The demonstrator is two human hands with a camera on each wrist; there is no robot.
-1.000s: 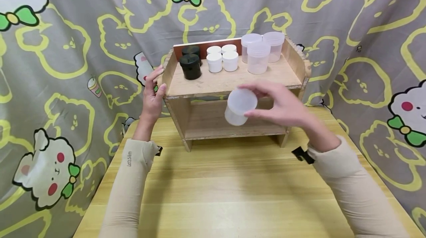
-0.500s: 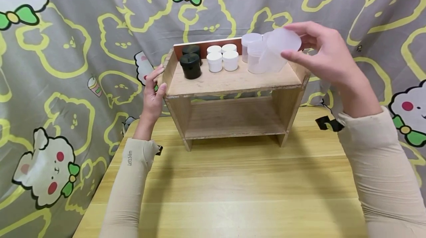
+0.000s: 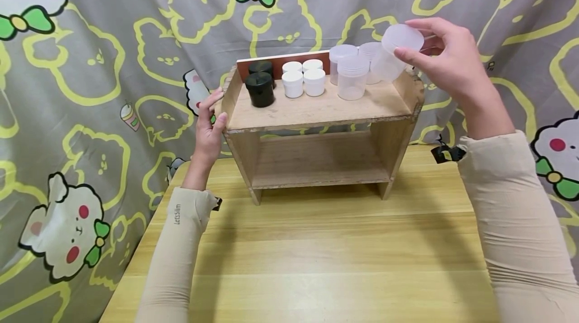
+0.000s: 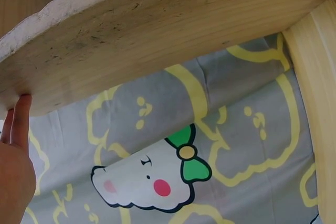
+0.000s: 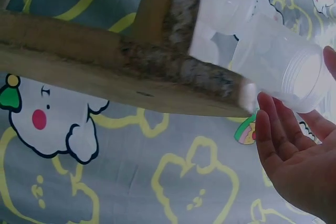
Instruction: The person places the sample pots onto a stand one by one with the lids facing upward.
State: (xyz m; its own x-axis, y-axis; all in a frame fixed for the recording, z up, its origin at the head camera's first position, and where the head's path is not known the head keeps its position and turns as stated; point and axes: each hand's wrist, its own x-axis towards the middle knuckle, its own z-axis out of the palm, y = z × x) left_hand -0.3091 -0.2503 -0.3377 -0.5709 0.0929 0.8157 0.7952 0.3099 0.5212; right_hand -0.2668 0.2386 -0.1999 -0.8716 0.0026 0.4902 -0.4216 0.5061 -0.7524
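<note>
My right hand (image 3: 457,59) pinches a translucent plastic jar (image 3: 392,64) by its lid, thumb on the near side. The jar is tilted above the right end of the wooden shelf's top board (image 3: 312,112). In the right wrist view the held jar (image 5: 283,59) shows its ribbed top, close to the shelf's corner. Several similar translucent jars (image 3: 353,79) stand just left of it. My left hand (image 3: 209,132) rests against the shelf's left side panel (image 3: 232,99). The left wrist view shows straight fingers (image 4: 21,119) touching the wood.
Two black lidded jars (image 3: 260,91) and several small white jars (image 3: 293,84) stand on the top board's left and middle. Below is a lower board (image 3: 321,159). The shelf stands on a wooden table (image 3: 316,252) before a patterned curtain (image 3: 172,26).
My right hand has carried the jar from in front of the shelf up and right, over the top board's right end. My left hand stays at the side panel.
</note>
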